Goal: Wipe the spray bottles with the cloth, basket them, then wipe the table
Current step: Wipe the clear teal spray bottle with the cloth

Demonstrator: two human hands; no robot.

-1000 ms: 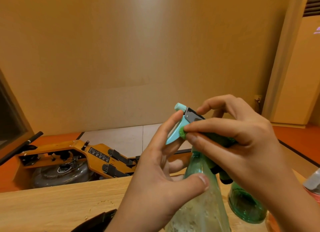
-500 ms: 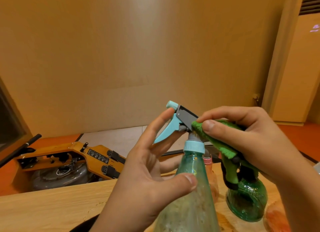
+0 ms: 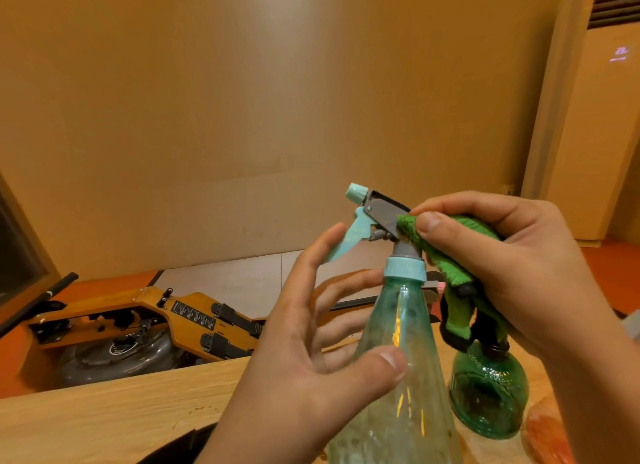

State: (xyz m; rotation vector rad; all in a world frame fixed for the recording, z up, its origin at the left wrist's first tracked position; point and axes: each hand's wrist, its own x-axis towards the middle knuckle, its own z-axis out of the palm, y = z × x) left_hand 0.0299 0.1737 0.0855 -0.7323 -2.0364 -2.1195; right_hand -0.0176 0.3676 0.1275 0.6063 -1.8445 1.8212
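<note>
The left hand (image 3: 311, 359) sits at lower centre and grips the clear bottle (image 3: 401, 377). The thumb presses the near face, the fingers curve behind it, and the index finger extends up beside the pale blue trigger (image 3: 351, 237). The right hand (image 3: 512, 263), right of centre, pinches the green cloth (image 3: 446, 256) between thumb and curled fingers and holds it against the grey spray head (image 3: 381, 214). The loose cloth end hangs below the palm. The bottle is upright at lower centre, its base cut off by the bottom edge. A green bottle (image 3: 488, 394) stands on the wooden table (image 3: 104, 418) just right of it, its top hidden behind the cloth. Beyond the table a wooden machine (image 3: 138, 325) lies on the floor at left, before a plain wall (image 3: 242, 100). A tall unit (image 3: 595, 134) stands at upper right. A dark item (image 3: 180, 449) at the bottom edge and an orange item (image 3: 547, 429) at lower right are too cropped or blurred to identify.
</note>
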